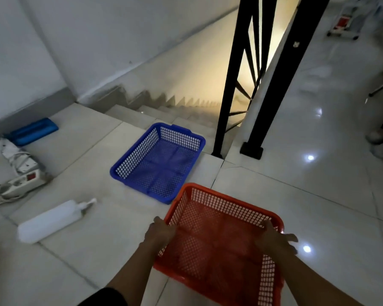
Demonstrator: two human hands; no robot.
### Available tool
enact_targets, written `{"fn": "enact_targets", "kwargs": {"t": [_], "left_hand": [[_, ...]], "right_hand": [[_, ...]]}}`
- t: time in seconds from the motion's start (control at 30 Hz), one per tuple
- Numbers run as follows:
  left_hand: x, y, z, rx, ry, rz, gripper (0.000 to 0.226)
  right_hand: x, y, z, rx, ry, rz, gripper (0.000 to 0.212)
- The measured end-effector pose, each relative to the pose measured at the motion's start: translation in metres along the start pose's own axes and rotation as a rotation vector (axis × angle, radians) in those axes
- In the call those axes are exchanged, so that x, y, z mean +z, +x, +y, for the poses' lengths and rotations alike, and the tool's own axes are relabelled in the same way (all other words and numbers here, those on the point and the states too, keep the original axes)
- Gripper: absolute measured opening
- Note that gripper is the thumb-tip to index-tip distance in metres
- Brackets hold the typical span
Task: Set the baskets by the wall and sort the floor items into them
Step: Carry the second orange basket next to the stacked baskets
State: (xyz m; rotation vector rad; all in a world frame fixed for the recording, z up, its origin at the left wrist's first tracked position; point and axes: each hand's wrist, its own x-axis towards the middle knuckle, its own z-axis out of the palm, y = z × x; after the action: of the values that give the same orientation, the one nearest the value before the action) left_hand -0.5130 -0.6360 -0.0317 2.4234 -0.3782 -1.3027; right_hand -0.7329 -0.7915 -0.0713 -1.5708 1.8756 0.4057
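An orange mesh basket (219, 202) sits low in front of me, empty. My left hand (160, 231) grips its left rim and my right hand (274, 238) grips its right rim. A blue mesh basket (142, 151), also empty, rests on the tiled floor just beyond it, near the top of the stairs. On the floor to the left lie a white pump bottle (51, 219) on its side, a white power strip (18, 182) with a bundled cable (13, 155), and a blue padded case (33, 131) against the wall.
A staircase (175, 111) drops away behind the blue basket. A black metal railing (237, 85) stands to its right. Glossy floor tiles (318, 173) spread to the right, with a person's foot (376, 135) at the right edge and a small cart (343, 21) far back.
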Motion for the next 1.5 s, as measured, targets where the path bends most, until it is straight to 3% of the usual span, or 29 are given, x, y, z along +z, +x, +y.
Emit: {"fn": "enact_targets", "kwargs": {"t": [0.2, 0.33, 0.47, 0.6, 0.7, 0.8, 0.83, 0.9, 1.03, 1.1, 1.23, 1.5], "left_hand": [[0.018, 0.054, -0.016, 0.073, 0.139, 0.195, 0.06], [0.0, 0.051, -0.027, 0.174, 0.001, 0.38, 0.024], [-0.037, 0.033, -0.026, 0.206, -0.204, 0.478, 0.032], [-0.079, 0.014, -0.023, 0.167, -0.496, 0.433, 0.027], [-0.116, 0.005, -0.031, 0.168, -0.676, 0.41, 0.022], [-0.158, -0.004, -0.052, 0.134, -0.86, 0.413, 0.022], [-0.172, -0.007, -0.064, 0.125, -0.913, 0.423, 0.02], [-0.197, -0.016, -0.086, 0.127, -1.01, 0.462, 0.017], [-0.255, -0.042, -0.137, 0.141, -1.206, 0.542, 0.007], [-0.285, -0.054, -0.163, 0.117, -1.235, 0.564, 0.008], [-0.339, -0.067, -0.212, 0.126, -1.213, 0.599, 0.021], [-0.379, -0.024, -0.271, 0.026, -1.194, 0.755, 0.04]], "right_hand": [[0.016, 0.032, -0.009, -0.054, 0.001, 0.166, 0.052], [0.006, 0.018, -0.02, -0.168, -0.08, 0.314, 0.04], [-0.019, -0.01, -0.051, -0.323, -0.006, 0.357, 0.031], [-0.039, -0.04, -0.089, -0.493, 0.138, 0.401, 0.03], [-0.055, -0.062, -0.122, -0.641, 0.347, 0.356, 0.038], [-0.064, -0.085, -0.155, -0.734, 0.307, 0.302, 0.06], [-0.063, -0.093, -0.168, -0.763, 0.271, 0.275, 0.052], [-0.058, -0.113, -0.193, -0.841, 0.145, 0.2, 0.015], [-0.026, -0.166, -0.261, -0.974, 0.039, -0.079, 0.018], [-0.01, -0.189, -0.292, -0.957, 0.071, -0.21, 0.02], [0.023, -0.222, -0.357, -0.97, 0.062, -0.292, 0.016], [0.114, -0.241, -0.486, -0.968, 0.069, -0.289, 0.02]]}}
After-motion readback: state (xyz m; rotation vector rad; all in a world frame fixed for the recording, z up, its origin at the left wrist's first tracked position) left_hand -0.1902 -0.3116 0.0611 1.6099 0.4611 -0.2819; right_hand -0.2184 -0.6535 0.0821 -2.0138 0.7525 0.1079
